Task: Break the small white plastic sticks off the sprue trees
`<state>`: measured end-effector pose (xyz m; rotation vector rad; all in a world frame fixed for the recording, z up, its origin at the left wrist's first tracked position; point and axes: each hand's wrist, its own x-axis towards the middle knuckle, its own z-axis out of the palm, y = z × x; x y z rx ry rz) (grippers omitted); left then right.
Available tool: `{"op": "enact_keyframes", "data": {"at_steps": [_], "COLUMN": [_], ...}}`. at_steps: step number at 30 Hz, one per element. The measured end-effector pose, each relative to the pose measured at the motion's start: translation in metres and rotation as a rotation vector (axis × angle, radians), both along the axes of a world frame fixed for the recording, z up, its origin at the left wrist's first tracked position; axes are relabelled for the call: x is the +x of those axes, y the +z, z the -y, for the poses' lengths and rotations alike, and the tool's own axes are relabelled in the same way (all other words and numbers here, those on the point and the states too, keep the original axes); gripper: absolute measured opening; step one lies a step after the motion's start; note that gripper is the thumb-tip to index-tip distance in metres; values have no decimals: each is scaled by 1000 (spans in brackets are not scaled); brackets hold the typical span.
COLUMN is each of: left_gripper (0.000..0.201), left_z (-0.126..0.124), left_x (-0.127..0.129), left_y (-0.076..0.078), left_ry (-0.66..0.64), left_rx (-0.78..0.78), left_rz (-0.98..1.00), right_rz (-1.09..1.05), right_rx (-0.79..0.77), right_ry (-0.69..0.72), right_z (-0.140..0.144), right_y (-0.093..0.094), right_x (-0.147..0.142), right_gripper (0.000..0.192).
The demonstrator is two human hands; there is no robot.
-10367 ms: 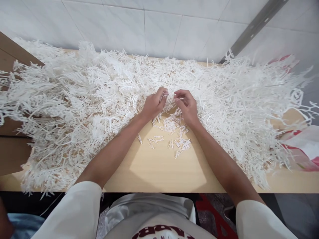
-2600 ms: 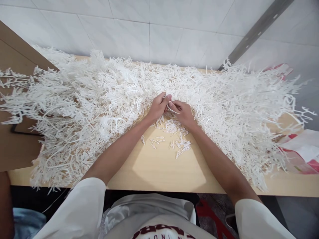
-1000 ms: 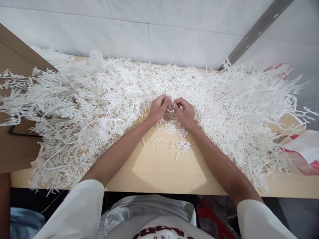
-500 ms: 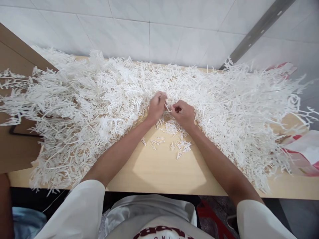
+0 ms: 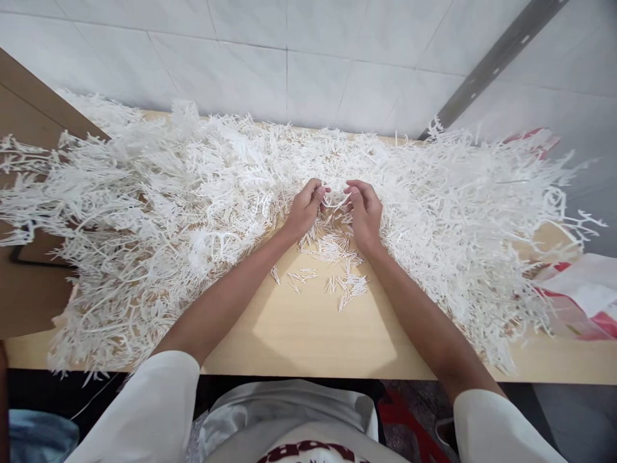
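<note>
1. Our left hand [image 5: 304, 207] pinches a curved white strand [image 5: 334, 206] between our two hands; whether the right hand [image 5: 366, 211] grips it, we cannot tell.
2. Nearer us, loose white sticks [image 5: 353, 285] lie on our pale wooden table [image 5: 325, 341], a white branching heap [image 5: 202, 180] around them.
3. Behind stands a tiled wall [image 5: 241, 71].

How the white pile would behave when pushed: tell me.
The white pile would probably drag in clumps, since its branching sprigs tangle. It looks light for its bulk, being thin-stranded. The sprigs seem fairly stiff: some jut out sideways.
</note>
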<state>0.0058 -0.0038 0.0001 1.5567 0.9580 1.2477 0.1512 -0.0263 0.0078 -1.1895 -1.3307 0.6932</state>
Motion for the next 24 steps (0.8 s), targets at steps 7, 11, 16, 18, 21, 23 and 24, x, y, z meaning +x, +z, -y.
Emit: {"op": "enact_keyframes", "data": {"at_steps": [7,11,16,18,21,23,24], "left_gripper": [37,39,29,24,17,16,16], "left_z": [2,2,6,7,6,5,4], "left_x": [-1,-1,0,1,2,2,2], "left_y": [4,3,3,4,4,4,4], "left_ry": [-118,-116,-85,-124,-80,-36,-33], "left_rx": [110,111,189,213,136,52,15], "left_rz": [-150,-195,-288,-309,-268,-187,-141], "right_rz": [76,143,127,98,108,169,211], "right_rx": [-57,-116,-94,-74,-89,-87,-71], "right_ry": [104,133,98,67,85,131,149], "right_z": [1,1,0,-1,0,3,4], "right_y": [3,1,-1,-1,0,2,3], "right_x": [-1,0,1,1,1,0,0], "right_gripper": [38,44,45,45,45,45,44]}}
